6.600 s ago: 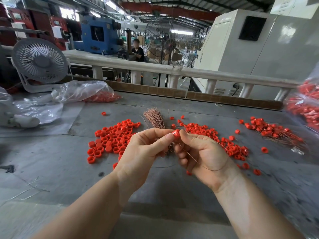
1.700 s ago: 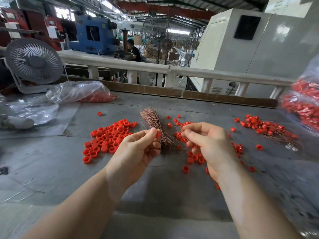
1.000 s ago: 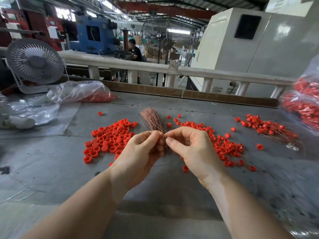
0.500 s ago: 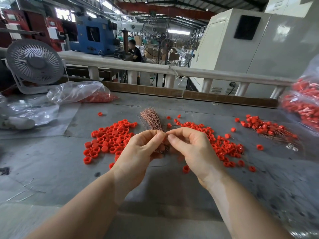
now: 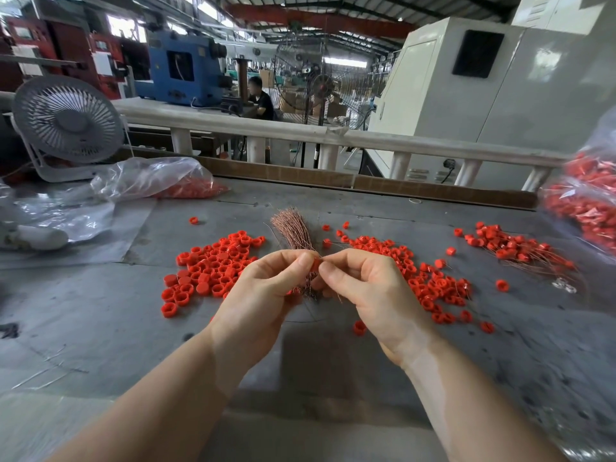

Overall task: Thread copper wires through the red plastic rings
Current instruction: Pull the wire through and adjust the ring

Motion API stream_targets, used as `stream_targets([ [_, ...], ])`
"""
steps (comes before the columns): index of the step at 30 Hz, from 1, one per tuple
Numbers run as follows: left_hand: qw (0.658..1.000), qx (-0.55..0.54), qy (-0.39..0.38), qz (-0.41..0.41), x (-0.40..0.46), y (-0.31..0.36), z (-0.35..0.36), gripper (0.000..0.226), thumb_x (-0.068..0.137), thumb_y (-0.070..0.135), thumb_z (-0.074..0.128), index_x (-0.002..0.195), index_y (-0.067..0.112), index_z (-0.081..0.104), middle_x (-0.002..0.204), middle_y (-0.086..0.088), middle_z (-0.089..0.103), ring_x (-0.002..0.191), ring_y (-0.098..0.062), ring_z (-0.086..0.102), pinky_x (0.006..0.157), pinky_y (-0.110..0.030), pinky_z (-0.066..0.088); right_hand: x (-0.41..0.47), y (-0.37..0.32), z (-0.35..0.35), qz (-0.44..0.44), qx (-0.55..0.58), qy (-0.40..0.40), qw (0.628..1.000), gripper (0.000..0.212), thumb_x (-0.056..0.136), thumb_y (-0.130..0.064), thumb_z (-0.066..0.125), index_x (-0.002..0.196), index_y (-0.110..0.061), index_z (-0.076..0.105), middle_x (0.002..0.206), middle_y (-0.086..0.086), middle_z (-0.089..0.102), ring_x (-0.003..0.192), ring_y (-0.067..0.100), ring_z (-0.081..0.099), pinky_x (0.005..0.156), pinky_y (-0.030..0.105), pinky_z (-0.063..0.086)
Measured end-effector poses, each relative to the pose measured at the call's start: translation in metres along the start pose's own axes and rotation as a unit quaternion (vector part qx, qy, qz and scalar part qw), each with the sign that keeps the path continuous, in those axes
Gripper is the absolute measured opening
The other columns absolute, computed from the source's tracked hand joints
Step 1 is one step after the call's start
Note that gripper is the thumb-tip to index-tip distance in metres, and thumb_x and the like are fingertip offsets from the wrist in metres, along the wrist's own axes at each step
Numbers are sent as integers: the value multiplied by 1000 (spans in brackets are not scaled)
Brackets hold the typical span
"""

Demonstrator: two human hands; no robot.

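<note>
Small red ring (image 5: 315,264) pinched by left hand (image 5: 263,295) at frame centre; right hand (image 5: 363,288) pinching fine copper wire (image 5: 330,256) at ring's edge, fingertips meeting. Copper wire bundle (image 5: 293,231) fanned at 12 o'clock, partly hidden behind hands. Loose rings (image 5: 213,268) at 9 o'clock; threaded rings (image 5: 506,243) at 2 o'clock; fan (image 5: 68,123) at 10 o'clock.

Bright, even daylight from high windows; soft shadows, wide-angle bowing, blurred right edge.
</note>
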State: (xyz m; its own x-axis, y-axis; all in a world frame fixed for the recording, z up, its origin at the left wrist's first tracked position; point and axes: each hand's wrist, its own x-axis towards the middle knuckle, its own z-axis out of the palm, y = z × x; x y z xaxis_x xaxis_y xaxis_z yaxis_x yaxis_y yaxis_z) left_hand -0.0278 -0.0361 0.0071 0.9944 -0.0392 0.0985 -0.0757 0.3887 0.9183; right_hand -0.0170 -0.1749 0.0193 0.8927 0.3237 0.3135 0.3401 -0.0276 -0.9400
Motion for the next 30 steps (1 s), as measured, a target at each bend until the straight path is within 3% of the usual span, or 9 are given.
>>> stream_targets([
  [3,1000,-13,8,-11,0,0,0,15,65,29,65,72,18,72,61,7,62,61,-1,57,58,-15,44,-1,-1,2,-20,22,3,1000,5,79,-14,69,84,-15,70,73,-4,73,72,3,68,64,10,47],
  [5,1000,-16,1,-18,-1,1,-1,13,64,30,65,70,22,73,61,8,61,63,-1,57,63,-17,42,-1,-1,3,-37,16,19,999,12,72,-22,72,82,-16,71,74,-1,73,72,6,69,65,12,49],
  [8,999,-24,-13,-22,-2,1,0,13,63,31,66,70,24,74,59,8,58,62,-1,55,68,-20,40,-1,-1,3,-72,-14,40,996,5,75,-14,73,77,-18,71,71,-4,73,68,5,68,64,13,49],
  [11,999,-38,-23,-19,-2,2,0,13,63,30,66,71,25,75,59,8,58,60,1,55,62,-15,43,0,-1,3,-107,-43,47,992,15,79,-9,72,75,-23,70,68,-9,71,65,0,66,63,11,48],
  [18,995,-68,-70,2,-3,6,-1,17,63,24,67,77,24,77,67,7,68,63,0,62,58,-12,48,-1,-6,3,-155,-82,66,982,16,80,-14,69,77,-29,67,72,-15,70,67,-2,64,65,10,47],
  [23,995,-62,-69,31,-3,5,-2,16,65,20,66,76,21,77,74,3,70,67,-3,61,61,-14,49,-1,-5,3,-153,-109,80,979,3,77,-21,68,77,-24,67,72,-7,69,67,4,63,66,18,50],
  [30,992,-67,-82,64,-2,2,-1,9,68,19,71,76,21,74,75,3,69,71,-4,62,66,-14,50,-3,-7,3,-159,-115,71,978,4,80,-10,70,76,-11,68,65,-6,64,62,1,56,61,13,44],
])
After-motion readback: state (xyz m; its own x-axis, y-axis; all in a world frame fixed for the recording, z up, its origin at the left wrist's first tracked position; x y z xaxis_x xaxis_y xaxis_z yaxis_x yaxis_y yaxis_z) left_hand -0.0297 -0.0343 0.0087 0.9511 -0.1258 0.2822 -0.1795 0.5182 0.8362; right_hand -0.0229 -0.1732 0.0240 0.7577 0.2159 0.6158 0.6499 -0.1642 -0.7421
